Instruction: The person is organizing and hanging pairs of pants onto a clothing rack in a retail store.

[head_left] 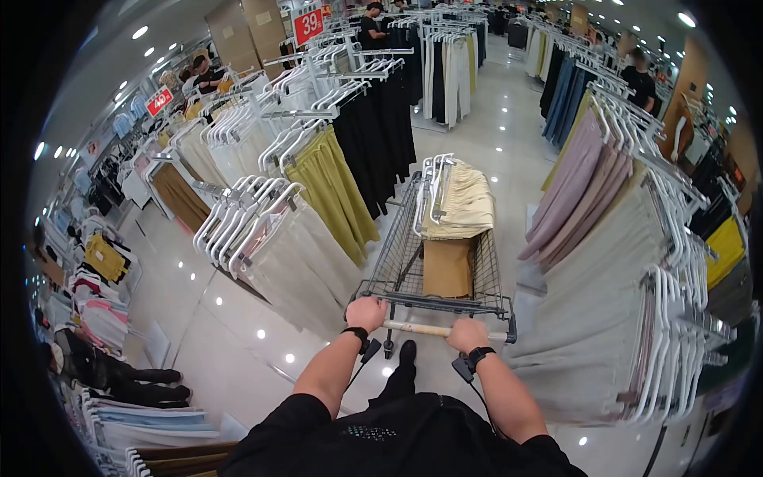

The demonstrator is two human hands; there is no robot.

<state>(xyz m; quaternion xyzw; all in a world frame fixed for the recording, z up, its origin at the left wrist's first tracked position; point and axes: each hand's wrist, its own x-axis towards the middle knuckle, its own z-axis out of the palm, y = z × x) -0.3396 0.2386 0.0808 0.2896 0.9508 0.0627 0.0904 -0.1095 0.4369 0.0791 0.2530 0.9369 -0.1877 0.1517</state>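
Observation:
A wire shopping cart (389, 253) stands straight in front of me. My left hand (366, 314) is wrapped round the left end of its handle, near the corner. Toward the right end of the same handle (419, 328), my right hand (469, 335) is closed as well. Inside the cart, cream-coloured garments (463, 208) with white hangers (433, 187) lie across the far part. Below them is a brown cardboard piece or box (447, 268); its far part is hidden by the clothes. Both wrists carry black bands with cables.
Racks of pale trousers (298, 250), olive trousers (330, 179) and black trousers (373, 131) line the left side. On the right, mauve trousers (568, 179) and light grey trousers (596, 302) hang close to the cart. A tiled aisle (499, 127) runs ahead. People are visible farther off.

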